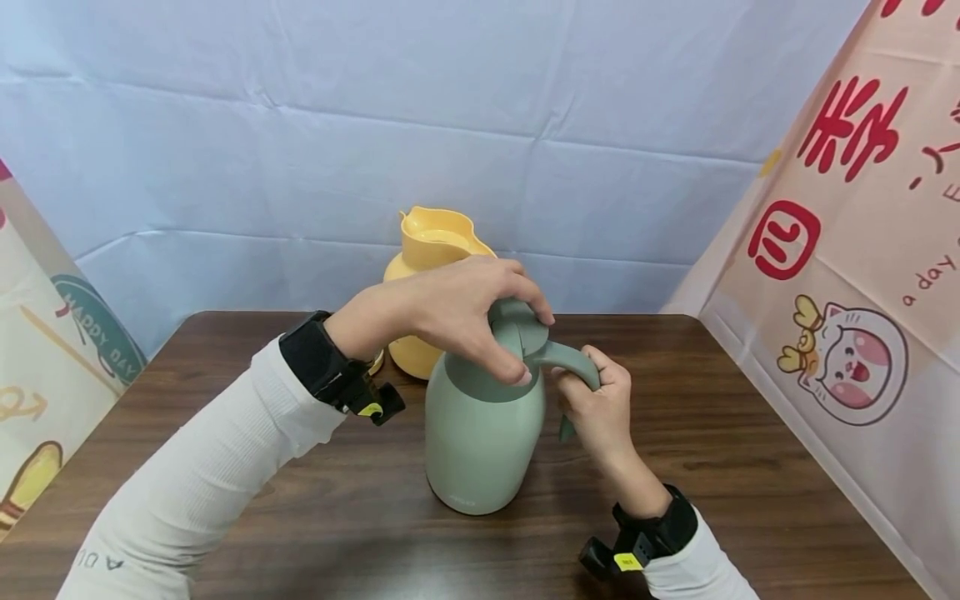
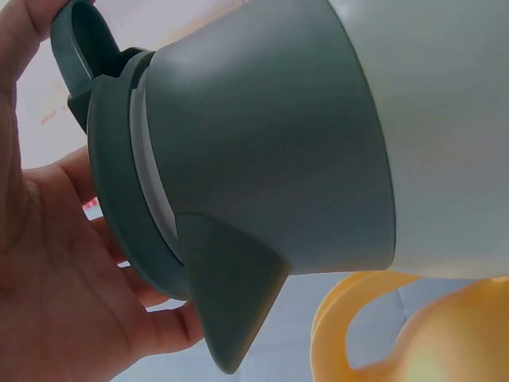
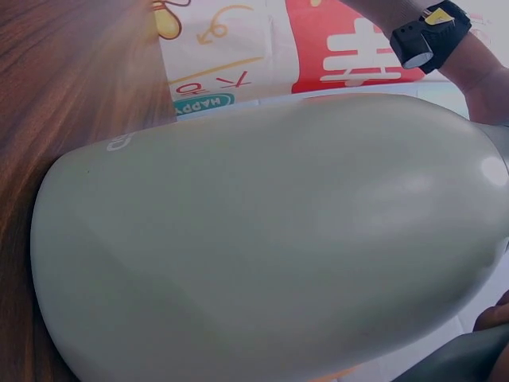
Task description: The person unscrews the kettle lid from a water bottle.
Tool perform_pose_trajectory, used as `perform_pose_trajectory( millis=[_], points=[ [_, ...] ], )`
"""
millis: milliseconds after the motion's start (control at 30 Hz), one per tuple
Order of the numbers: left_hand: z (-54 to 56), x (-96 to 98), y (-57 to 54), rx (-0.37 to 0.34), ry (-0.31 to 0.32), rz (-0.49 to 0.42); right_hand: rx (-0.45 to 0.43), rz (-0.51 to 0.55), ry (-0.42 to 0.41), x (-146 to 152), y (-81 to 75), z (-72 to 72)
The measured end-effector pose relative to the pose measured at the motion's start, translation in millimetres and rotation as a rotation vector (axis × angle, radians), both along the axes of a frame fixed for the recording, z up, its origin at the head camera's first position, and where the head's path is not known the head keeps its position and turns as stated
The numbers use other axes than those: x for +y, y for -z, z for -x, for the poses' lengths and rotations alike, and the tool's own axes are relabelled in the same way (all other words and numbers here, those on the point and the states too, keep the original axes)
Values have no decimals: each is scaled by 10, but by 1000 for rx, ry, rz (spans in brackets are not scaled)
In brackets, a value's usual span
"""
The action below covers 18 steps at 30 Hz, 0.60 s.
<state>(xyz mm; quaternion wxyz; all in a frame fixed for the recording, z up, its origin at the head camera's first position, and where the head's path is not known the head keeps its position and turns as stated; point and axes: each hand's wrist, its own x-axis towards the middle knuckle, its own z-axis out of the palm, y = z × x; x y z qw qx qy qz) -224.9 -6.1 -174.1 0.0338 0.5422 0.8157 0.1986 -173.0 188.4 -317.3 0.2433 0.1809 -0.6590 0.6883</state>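
Note:
A pale green vacuum jug (image 1: 480,454) stands upright on the wooden table. My left hand (image 1: 461,304) reaches over its top and grips the darker green lid (image 1: 519,321), thumb on the near side and fingers on the far side. In the left wrist view a white ring shows between the lid (image 2: 115,191) and the collar (image 2: 262,135), above the pointed spout (image 2: 235,294). My right hand (image 1: 606,412) holds the curved handle (image 1: 568,358) on the jug's right. The jug's body (image 3: 262,247) fills most of the right wrist view.
Behind the green jug and left arm stands a yellow jug (image 1: 420,354), partly hidden. The brown table (image 1: 675,400) ends at a pale blue cloth backdrop (image 1: 337,167). Printed sheets (image 1: 862,292) hang at both sides.

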Motion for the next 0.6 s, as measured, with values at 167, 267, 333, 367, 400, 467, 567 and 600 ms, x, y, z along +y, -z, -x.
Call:
perform_pose_trajectory(
  millis=[167, 267, 333, 367, 400, 467, 567, 600],
  points=[
    [-1, 16, 20, 15, -7, -13, 15, -1, -18, 7, 13, 11],
    [-24, 32, 18, 34, -30, -8, 20, -4, -21, 10, 21, 20],
    [-47, 50, 14, 49, -61, -2, 20, -12, -9, 12, 27, 23],
    [-58, 61, 11, 59, -80, 1, 21, -17, -2, 13, 29, 24],
    [-71, 72, 9, 70, -102, 6, 20, -21, 7, 14, 30, 25],
    [-95, 99, 7, 94, -155, 17, 19, -28, 19, 15, 33, 28],
    [-132, 136, 2, 138, -228, 33, 14, -25, 20, 13, 33, 30],
    [-142, 147, 1, 149, -247, 39, 13, -21, 18, 11, 34, 31]
  ],
)
